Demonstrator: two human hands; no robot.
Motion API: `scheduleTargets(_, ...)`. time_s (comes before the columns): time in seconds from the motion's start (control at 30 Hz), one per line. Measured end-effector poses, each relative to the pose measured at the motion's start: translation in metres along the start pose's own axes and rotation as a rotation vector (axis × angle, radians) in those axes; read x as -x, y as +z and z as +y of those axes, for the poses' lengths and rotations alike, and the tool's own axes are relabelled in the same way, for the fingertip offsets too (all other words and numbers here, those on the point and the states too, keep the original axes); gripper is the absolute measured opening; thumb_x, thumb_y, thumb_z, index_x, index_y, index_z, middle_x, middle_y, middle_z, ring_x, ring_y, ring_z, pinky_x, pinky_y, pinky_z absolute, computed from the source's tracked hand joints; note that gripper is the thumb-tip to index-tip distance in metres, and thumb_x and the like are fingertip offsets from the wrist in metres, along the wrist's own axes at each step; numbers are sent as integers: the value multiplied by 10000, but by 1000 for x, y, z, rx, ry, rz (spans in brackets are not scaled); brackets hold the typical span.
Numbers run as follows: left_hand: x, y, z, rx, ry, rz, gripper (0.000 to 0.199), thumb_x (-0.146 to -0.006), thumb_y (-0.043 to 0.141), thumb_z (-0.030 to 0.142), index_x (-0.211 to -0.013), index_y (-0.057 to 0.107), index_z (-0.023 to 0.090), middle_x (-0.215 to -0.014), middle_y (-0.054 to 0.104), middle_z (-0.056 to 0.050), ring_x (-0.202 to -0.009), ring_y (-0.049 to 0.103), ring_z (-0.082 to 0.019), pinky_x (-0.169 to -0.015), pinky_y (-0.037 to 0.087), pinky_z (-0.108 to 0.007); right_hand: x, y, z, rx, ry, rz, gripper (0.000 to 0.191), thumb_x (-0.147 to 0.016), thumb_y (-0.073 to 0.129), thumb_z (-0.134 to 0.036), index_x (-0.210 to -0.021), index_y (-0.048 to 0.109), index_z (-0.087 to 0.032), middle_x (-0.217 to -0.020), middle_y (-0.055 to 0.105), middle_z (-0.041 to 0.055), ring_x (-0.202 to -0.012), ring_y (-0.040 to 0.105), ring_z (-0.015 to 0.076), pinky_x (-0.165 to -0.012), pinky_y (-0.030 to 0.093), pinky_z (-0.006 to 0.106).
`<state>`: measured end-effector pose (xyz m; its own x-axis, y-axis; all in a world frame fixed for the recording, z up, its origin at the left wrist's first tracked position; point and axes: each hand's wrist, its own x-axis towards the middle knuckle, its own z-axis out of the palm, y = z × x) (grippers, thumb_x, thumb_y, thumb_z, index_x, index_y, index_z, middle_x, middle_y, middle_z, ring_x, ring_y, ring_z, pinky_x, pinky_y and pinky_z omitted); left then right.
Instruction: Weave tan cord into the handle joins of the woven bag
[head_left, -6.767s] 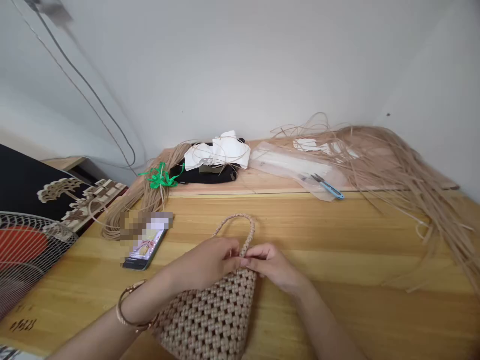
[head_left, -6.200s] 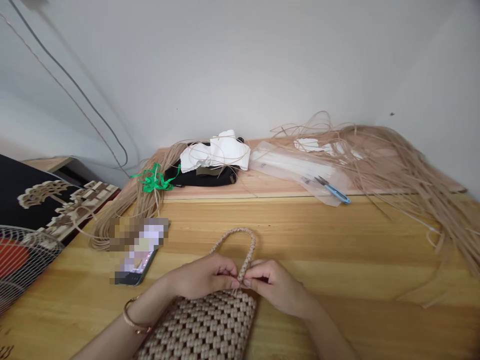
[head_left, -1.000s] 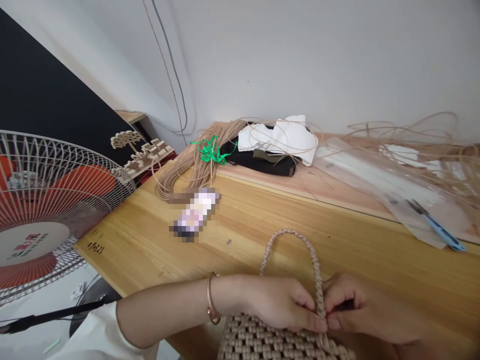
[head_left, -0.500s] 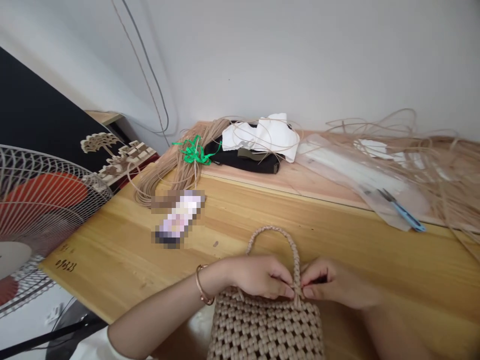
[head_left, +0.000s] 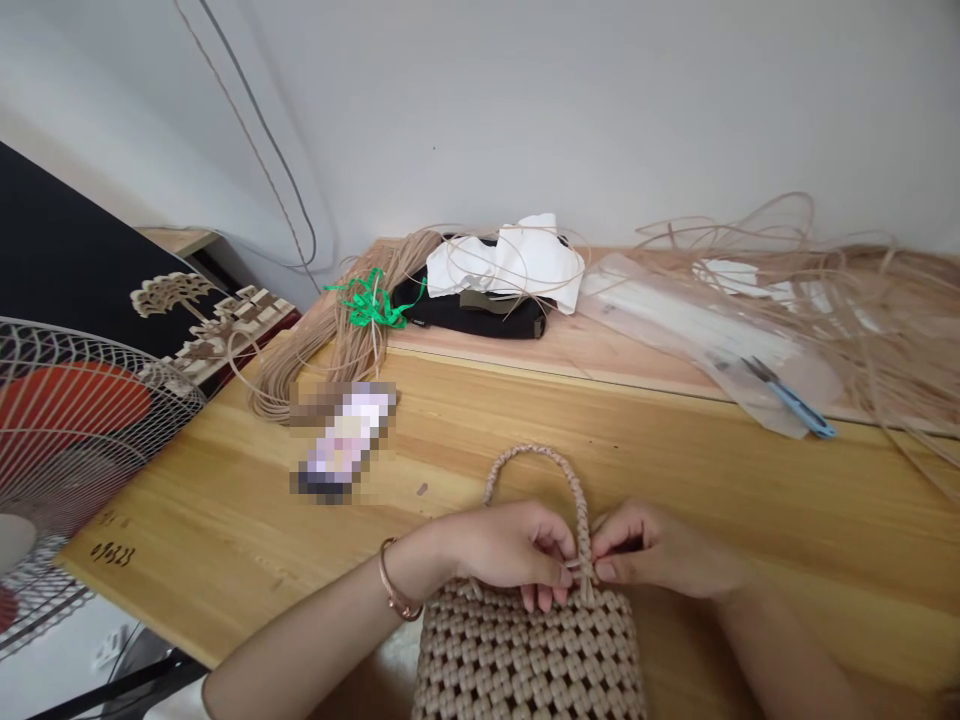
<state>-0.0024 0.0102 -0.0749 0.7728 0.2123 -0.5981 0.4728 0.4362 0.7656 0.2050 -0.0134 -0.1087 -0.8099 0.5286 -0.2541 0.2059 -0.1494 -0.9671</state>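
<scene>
A beige woven bag point(head_left: 525, 655) stands upright at the near edge of the view, its braided handle point(head_left: 534, 450) arching over the top. At the right foot of the handle, my left hand point(head_left: 517, 545) pinches a short piece of the pale weaving cord point(head_left: 574, 566) from the left side. Two of its lower fingers reach down in front of the bag's rim. My right hand point(head_left: 645, 550) is closed against the handle's right side, thumb and forefinger pressed together at the cord. Its fingertips partly hide what they grip.
A pixelated phone point(head_left: 349, 440) lies left on the wooden table point(head_left: 225, 500). Behind are a cord bundle point(head_left: 300, 360) with green ties point(head_left: 375, 300), a black pouch point(head_left: 480, 318) under white paper point(head_left: 540, 260), blue-handled snips point(head_left: 791, 400), and loose cords point(head_left: 900, 330). A fan point(head_left: 82, 430) stands at left.
My left hand's lower fingers have opened out and a short length of cord now shows between its fingertips and the handle. The whole view has shifted slightly.
</scene>
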Motion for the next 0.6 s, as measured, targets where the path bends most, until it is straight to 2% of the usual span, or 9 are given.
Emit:
scheduleTargets(0.17, 3, 5, 4, 9, -11, 69, 127, -684, 458, 33, -674, 527, 138, -611, 554, 43, -463, 476, -52, -457, 391, -190, 0, 0, -3, 12, 11, 4, 266, -895, 540, -385, -939, 616, -134, -902, 638, 13, -773, 623, 169, -697, 520, 348)
scheduleTargets(0.27, 6, 5, 5, -40, 30, 106, 89, -730, 509, 118, -653, 550, 131, -596, 542, 42, -449, 393, -40, -429, 287, -184, 0, 0, -4, 28, 16, 11, 265, -894, 542, -385, -937, 616, -134, -894, 637, 12, -769, 622, 167, -695, 519, 347)
scheduleTargets(0.33, 6, 5, 5, -76, 71, 135, 164, -770, 547, 208, -626, 550, 128, -565, 508, 51, -467, 353, -40, -446, 250, -194, 0, 0, -5, 36, 21, 16, 268, -892, 544, -388, -934, 617, -133, -891, 636, 10, -766, 621, 168, -688, 520, 343)
scheduleTargets(0.6, 6, 5, 0, -44, 126, 146, 267, -770, 604, 331, -612, 523, 132, -552, 476, 63, -486, 349, -41, -477, 250, -198, 0, 0, 0, 19, 10, 16, 265, -893, 546, -379, -973, 611, -135, -935, 635, 19, -790, 623, 175, -700, 523, 351)
